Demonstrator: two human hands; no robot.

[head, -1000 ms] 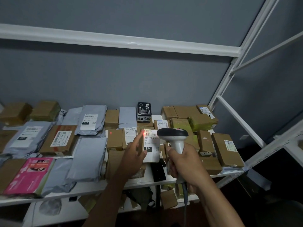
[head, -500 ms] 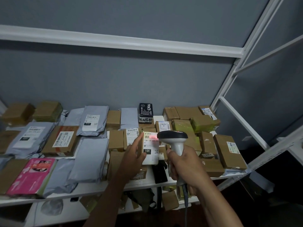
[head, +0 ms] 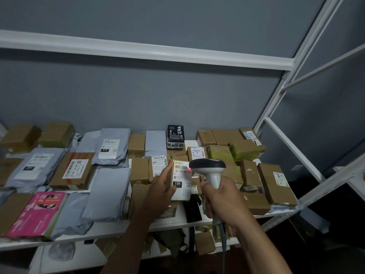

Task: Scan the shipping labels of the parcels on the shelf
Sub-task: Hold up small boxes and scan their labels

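one small parcel (head: 181,180) is propped up at the front of the white shelf (head: 110,228), its shipping label (head: 182,175) turned toward the camera, the big "15h" block low on it. the left hand (head: 160,196) steadies it from the left side, fingers (head: 167,171) nearly straight and laid along the box edge, thumb at the lower corner, not curled round it. the right hand (head: 221,200) is wrapped tight round the grip of the barcode scanner (head: 207,167), whose black head sits just beside the label's right edge; a red glow falls on the barcode strip near the top, so the read looks to be under way. judging by how easily it stands under a light touch, the box is probably light and stiff cardboard, best held by its side edges so the label stays uncovered. around it the shelf is crowded: brown cartons (head: 276,184) at right, soft grey poly mailers (head: 110,192) left of centre that would sag and want flattening before a scan, a pink package (head: 37,212) at front left, a black printed box (head: 175,135) standing at the back. more boxes sit on the lower shelf, dim and hard to make out
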